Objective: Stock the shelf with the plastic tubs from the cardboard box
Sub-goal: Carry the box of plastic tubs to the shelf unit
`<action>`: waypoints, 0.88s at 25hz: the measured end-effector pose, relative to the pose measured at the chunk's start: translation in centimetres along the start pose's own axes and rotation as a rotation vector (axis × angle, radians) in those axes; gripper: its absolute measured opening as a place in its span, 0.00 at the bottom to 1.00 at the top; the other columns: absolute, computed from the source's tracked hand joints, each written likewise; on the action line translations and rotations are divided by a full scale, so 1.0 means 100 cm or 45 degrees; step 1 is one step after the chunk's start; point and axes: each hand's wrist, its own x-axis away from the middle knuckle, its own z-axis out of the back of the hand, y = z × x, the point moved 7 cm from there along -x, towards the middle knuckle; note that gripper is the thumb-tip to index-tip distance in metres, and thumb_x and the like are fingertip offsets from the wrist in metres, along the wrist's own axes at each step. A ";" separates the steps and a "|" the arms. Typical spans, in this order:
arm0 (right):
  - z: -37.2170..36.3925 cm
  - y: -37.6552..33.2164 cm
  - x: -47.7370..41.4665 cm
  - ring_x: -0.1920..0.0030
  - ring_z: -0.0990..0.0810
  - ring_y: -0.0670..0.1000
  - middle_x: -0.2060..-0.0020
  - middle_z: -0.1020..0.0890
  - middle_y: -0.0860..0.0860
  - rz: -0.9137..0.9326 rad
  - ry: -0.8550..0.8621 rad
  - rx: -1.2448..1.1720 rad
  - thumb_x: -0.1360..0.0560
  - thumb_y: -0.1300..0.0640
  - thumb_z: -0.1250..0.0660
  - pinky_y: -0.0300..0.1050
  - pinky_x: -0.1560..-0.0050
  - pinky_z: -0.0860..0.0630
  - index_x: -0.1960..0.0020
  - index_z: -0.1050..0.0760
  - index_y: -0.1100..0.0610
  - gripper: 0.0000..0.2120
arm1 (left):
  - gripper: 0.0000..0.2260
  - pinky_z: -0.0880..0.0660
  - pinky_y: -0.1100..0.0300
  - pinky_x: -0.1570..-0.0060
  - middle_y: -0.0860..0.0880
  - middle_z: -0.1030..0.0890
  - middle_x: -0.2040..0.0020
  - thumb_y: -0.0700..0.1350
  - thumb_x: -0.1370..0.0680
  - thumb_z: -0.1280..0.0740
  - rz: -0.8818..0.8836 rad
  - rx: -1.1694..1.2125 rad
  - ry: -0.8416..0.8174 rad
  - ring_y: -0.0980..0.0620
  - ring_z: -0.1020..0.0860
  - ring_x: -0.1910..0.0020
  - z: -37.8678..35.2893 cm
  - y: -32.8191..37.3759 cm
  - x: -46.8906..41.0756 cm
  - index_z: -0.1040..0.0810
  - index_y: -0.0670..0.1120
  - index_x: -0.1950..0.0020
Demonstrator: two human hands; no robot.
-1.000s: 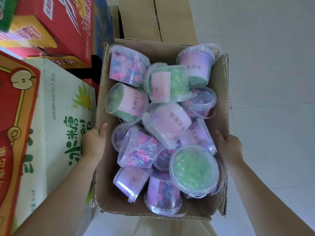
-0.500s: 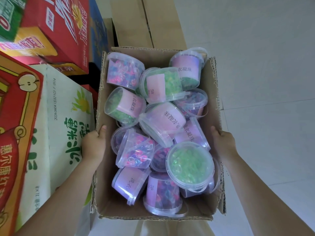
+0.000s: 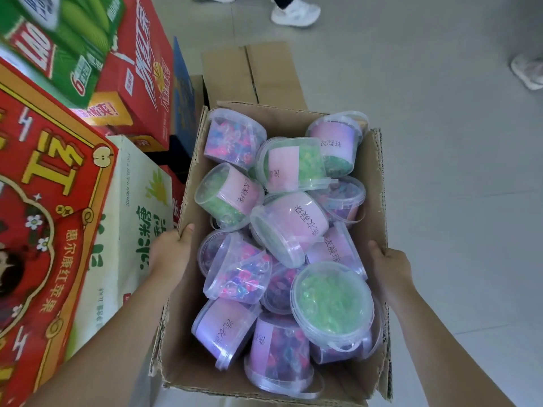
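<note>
- The left hand [image 3: 172,254] holds the left wall of the cardboard box [image 3: 192,177]. Its thumb hooks over the top edge. Its other fingers go down the outside, where they can't be seen.
- The right hand [image 3: 389,265] holds the right wall the same way, with the thumb over the edge and the fingers hidden.
- There is one hand on each side, about halfway along. I think that is so the full box stays flat and does not tip.
- The plastic tubs [image 3: 289,224] are all in the box, between the two hands. They lie in a messy heap, some on their sides and some lid up.
- Just inside the right thumb sits a green tub [image 3: 332,298], lid up. Just inside the left thumb, a tub of pink and blue bits [image 3: 238,268] lies tipped over.
- Neither hand holds a tub, and no shelf shows. I think the stocking has not started.
- Right beside the left hand stand big stacked cartons [image 3: 58,230]. That hand could bump them.
- Past the far end of the box, away from both hands, a brown box [image 3: 252,71] rests on the floor [image 3: 440,142].
</note>
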 end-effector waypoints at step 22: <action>0.271 -0.037 -0.101 0.46 0.22 0.65 0.49 0.20 0.69 0.535 -0.126 0.245 0.21 0.51 0.41 0.49 0.50 0.28 0.49 0.22 0.73 0.23 | 0.24 0.27 0.48 0.54 0.30 0.20 0.54 0.49 0.18 0.44 0.125 -0.024 0.143 0.34 0.22 0.52 -0.016 0.212 0.216 0.23 0.29 0.55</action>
